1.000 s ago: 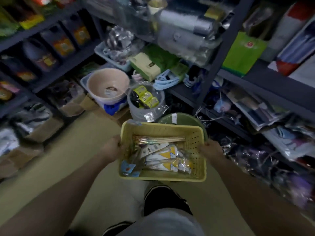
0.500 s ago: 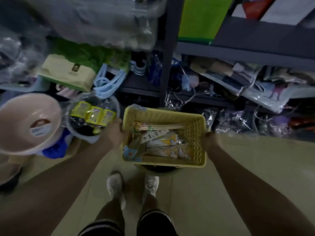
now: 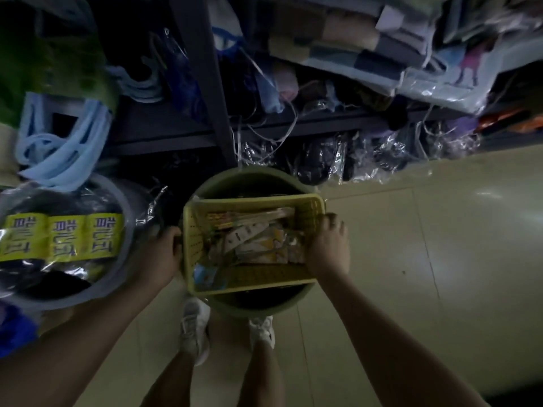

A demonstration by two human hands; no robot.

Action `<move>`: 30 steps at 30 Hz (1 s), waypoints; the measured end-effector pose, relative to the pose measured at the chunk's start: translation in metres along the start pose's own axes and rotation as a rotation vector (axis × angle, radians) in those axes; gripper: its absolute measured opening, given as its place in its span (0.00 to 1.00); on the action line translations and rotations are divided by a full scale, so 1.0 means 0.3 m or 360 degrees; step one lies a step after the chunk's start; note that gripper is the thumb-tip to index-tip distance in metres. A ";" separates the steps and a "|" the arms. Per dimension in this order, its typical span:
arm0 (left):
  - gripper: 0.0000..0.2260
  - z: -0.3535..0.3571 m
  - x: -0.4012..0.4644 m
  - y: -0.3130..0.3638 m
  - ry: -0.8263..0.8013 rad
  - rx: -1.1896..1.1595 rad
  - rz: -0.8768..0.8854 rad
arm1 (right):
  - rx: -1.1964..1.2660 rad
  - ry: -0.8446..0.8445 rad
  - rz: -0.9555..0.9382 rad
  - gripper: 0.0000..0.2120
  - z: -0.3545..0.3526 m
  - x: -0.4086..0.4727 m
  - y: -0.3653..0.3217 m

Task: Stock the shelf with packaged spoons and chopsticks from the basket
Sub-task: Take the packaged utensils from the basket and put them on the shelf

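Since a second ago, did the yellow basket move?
Yes. The yellow basket has come down onto the green bucket standing on the floor; earlier it was held up in front of the shelves. Both hands, left and right, grip its ends.

No sleeves are worn on the arms, and both legs are left bare below the knee. White shoes [image 3: 196, 327] with laces are worn on the feet.

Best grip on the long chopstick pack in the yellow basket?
Take the chopstick pack at mid-length, pinching across its narrow width from above. It lies flat along the far wall of the yellow basket, on top of the other packets, so only the top is open. The right hand on the near rim is probably closest.
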State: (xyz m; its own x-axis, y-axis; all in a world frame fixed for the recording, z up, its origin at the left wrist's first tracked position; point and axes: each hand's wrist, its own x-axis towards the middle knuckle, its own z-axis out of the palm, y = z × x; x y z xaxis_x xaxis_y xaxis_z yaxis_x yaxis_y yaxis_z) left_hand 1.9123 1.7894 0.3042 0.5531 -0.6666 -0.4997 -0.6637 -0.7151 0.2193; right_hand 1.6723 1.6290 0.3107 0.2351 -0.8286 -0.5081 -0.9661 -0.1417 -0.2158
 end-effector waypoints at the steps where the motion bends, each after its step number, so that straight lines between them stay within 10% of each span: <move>1: 0.10 -0.008 0.012 0.016 0.0070 0.0039 0.0121 | -0.0095 -0.0044 -0.0267 0.22 0.039 -0.006 -0.028; 9: 0.10 0.088 0.053 0.104 -0.0163 -0.0112 0.0684 | -0.0343 -0.0541 -0.0727 0.29 0.387 0.225 -0.166; 22: 0.22 0.402 0.165 0.192 -0.0704 0.0243 -0.0144 | -0.0684 -0.0315 -0.0955 0.15 0.298 0.319 -0.118; 30: 0.19 0.473 0.180 0.210 -0.0461 -0.0325 -0.0441 | -0.0385 -0.0549 -0.0629 0.07 0.200 0.276 -0.075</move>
State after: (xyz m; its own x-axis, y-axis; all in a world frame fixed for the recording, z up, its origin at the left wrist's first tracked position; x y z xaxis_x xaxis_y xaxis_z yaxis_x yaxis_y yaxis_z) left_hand 1.8291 1.7382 0.1721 0.5130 -0.3783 -0.7705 -0.3811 -0.9047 0.1904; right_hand 1.7199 1.5961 0.2233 0.5651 -0.4686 -0.6790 -0.7852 -0.5581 -0.2684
